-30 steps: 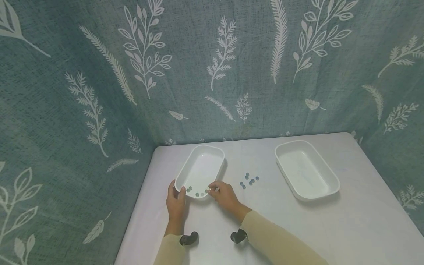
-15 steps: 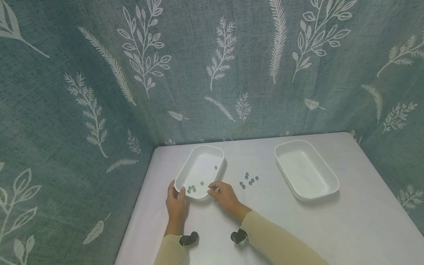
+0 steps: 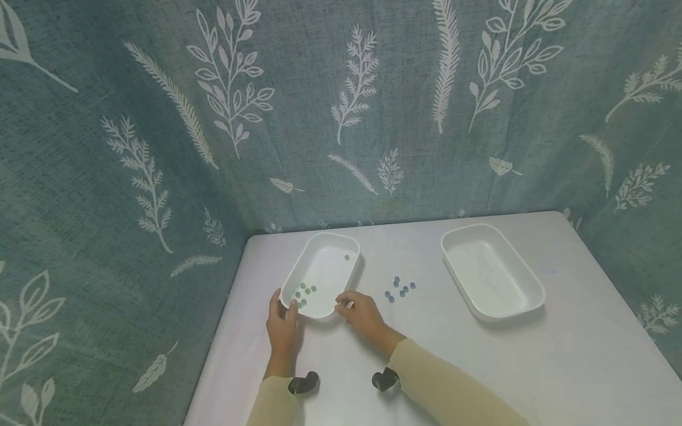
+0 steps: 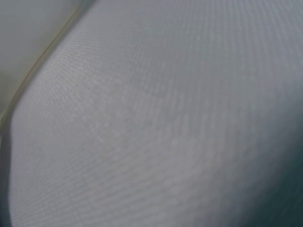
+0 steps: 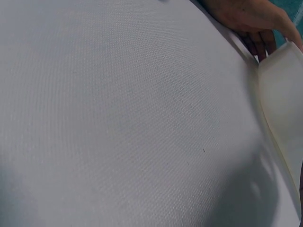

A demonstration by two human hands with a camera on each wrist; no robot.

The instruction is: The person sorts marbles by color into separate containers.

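My left hand (image 3: pixel 282 328) grips the near left corner of a white dish (image 3: pixel 329 273), its thumb at the inner side of the rim and the fingers outside. At the near right corner my right hand (image 3: pixel 363 313) pinches the rim between thumb and curled fingers. Several small round green marbles (image 3: pixel 307 290) lie in the dish, gathered toward its left side, while a lone marble (image 3: pixel 347 257) sits by the far right wall. In the right wrist view, the dish's outer wall (image 5: pixel 281 94) shows at the right, with the left hand (image 5: pixel 246 19) at its corner.
Right of the dish, several blue marbles (image 3: pixel 402 293) are scattered on the white tabletop (image 3: pixel 421 361). A second white dish (image 3: pixel 492 275) with nothing in it stands farther right. A patterned teal curtain (image 3: pixel 309 118) rises behind the table and along its left side.
The green marbles have rolled from the near edge of the dish toward its left side and middle; one has travelled up to the far right. Both hands keep their places on the rim.
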